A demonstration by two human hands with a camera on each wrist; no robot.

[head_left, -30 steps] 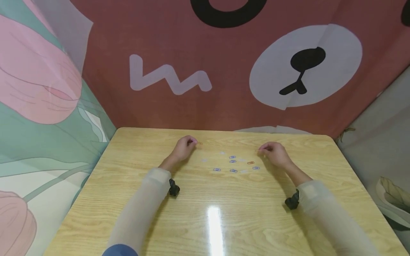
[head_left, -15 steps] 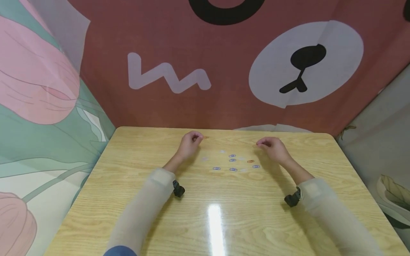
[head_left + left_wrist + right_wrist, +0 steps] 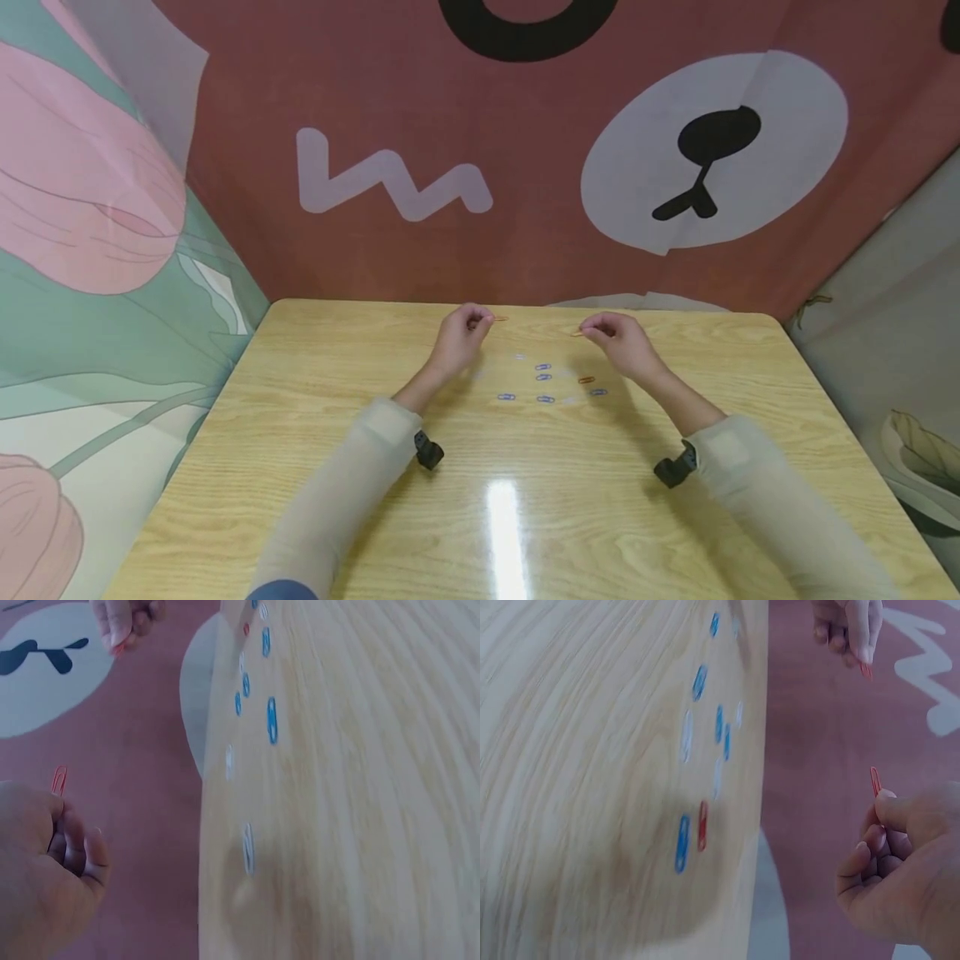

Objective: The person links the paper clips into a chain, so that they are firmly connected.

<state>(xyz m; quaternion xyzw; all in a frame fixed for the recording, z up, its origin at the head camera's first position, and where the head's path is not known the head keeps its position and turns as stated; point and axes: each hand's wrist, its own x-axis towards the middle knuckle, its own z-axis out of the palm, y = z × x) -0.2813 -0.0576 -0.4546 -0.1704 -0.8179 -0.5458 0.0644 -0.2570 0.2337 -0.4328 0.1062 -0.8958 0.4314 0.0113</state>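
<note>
My left hand (image 3: 459, 340) pinches a red paper clip (image 3: 59, 780) between thumb and index finger, its free end pointing toward the other hand. Opposite it, my right hand (image 3: 626, 343) pinches another red paper clip (image 3: 875, 781) the same way. Both hands are raised above the far part of the table, with a gap between the two clips. Below them lie several blue paper clips (image 3: 545, 399), several white ones (image 3: 248, 848) and one red paper clip (image 3: 703, 826), spread flat on the wood.
The wooden table (image 3: 360, 517) ends at a rounded back edge just behind the hands. A red-brown cloth (image 3: 390, 258) with a printed bear hangs behind it. A patterned curtain (image 3: 90, 208) stands at the left. Each wrist wears a small black camera (image 3: 675, 468).
Both hands have lifted slightly and moved toward each other, each keeping its red paper clip. The distance between the clips has shrunk. The clips on the table lie as before.
</note>
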